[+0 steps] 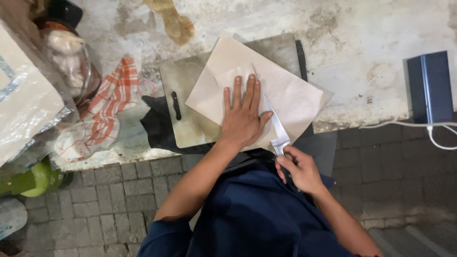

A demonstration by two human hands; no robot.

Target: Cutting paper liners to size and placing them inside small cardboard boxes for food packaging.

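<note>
The right hand (301, 170) has its grip closed round the handle of a knife (275, 127), blade lying along a fold in the brown paper (290, 95). The left hand (243, 116) grips nothing, pressing flat with fingers spread on the sheet, which rests on a cutting board (183, 95) on the worktop (362, 43). The slitting looks under way; the stroke calls for a firm hold-down. The knife handle is hidden in the fist, and the board's near edge by the arm

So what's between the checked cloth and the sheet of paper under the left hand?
In the head view, a bare strip of the cutting board with its slot handle lies between the checked cloth and the paper.
</note>
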